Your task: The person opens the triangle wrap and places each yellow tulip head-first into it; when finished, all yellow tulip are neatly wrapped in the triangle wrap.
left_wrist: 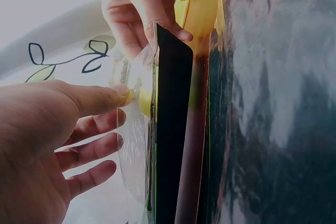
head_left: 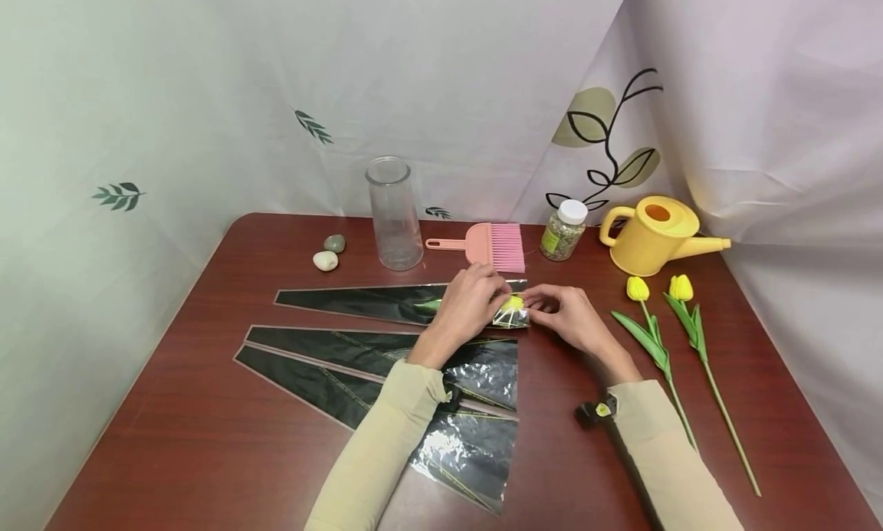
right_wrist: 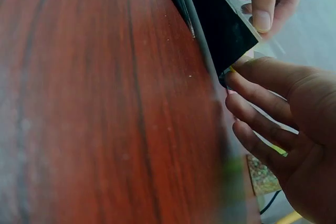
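A narrow sleeve of clear and black film (head_left: 359, 303) lies across the table, its wide end between both hands. Inside that end shows a yellow tulip (head_left: 513, 304), its green leaf visible farther left through the film. My left hand (head_left: 471, 299) pinches the film beside the bloom, thumb in front and fingers behind in the left wrist view. At the mouth's edge, my right hand (head_left: 569, 313) pinches the film between thumb and forefinger, the other fingers loosely spread in the right wrist view. Two more tulips, one a yellow tulip (head_left: 638, 289), lie to the right.
Two more sleeves (head_left: 476, 366) lie beneath my left forearm. Along the back stand a glass vase (head_left: 395, 217), a pink brush with dustpan (head_left: 479, 244), a white-capped jar (head_left: 562, 231) and a yellow watering can (head_left: 645, 240). Two stones (head_left: 326, 260) sit left of the vase.
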Demonstrator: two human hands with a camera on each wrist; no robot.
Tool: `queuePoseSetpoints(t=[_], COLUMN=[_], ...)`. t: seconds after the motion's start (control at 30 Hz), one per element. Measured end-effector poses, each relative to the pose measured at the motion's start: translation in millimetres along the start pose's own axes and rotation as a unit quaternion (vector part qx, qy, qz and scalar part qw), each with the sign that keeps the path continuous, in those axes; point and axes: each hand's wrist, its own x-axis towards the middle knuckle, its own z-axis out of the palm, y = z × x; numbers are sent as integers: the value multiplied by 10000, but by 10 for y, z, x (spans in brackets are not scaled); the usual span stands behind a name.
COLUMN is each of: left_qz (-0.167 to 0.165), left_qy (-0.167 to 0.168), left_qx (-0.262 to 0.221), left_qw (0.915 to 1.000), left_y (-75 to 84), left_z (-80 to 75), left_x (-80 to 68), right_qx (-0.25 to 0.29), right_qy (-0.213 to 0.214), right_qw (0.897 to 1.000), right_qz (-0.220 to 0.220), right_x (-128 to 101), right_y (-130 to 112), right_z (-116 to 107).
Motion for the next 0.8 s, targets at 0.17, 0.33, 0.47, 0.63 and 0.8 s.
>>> queuePoseSetpoints(t=[0.17,0.33,0.47,0.63,0.8], left_qz=[-11,-54,-90,-60,-184], left_qy=[-39,-56,-58,-56,-66], left_qx=[81,145,154,155,205], left_qw=[10000,9999,9998,9998,9996], left_y=[-4,-5,10,15,-37], left_z=[6,7,-1,8,-10], left_x=[4,2,8,18,-14], right_qx=[14,73,-96,-696,-1386], right_qy=[21,34,46,282,747], right_qw=[10000,10000,9998,9965,9871], right_qz=[43,-31,-188,-370,-284], right_x=[20,35,-19,-215,-535], right_y=[20,21,-7,-59,-99], right_z=[26,39,-33,-271,-558])
